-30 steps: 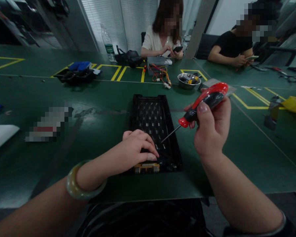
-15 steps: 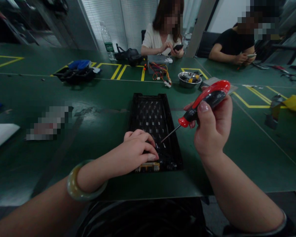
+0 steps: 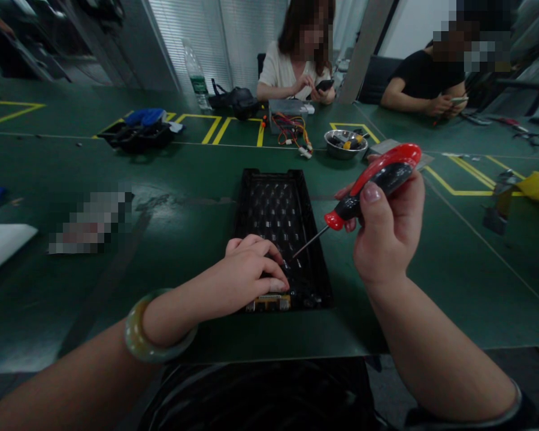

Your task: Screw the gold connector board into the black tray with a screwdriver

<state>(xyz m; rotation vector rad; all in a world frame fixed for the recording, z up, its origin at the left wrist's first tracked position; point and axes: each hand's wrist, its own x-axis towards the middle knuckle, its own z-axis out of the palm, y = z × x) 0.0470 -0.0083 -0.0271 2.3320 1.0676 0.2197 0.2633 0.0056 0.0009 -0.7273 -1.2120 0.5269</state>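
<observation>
While the right hand [image 3: 388,230] is wrapped around the handle of a red-and-black screwdriver [image 3: 381,179], thumb along its side, the shaft slants down toward the left hand [image 3: 251,272]; contact at the tip cannot be told. Left hand: palm down, fingers bent and slightly parted, over the near end of a black perforated case panel [image 3: 291,215]; whether it pinches anything is hidden. Panel: one, flat on the green bench [image 3: 184,209], partly under the left hand and reaching forward past it. Circuit board [image 3: 273,303]: one, with connectors, just below the left thumb. Bangle [image 3: 137,335]: one, mottled, behind the left hand at the wrist. Steel bowl [image 3: 345,154]: one, holding small parts [image 3: 353,143], beyond the right hand. Power-supply box [image 3: 288,109]: one, with coloured wires [image 3: 299,129], well ahead of both hands.
</observation>
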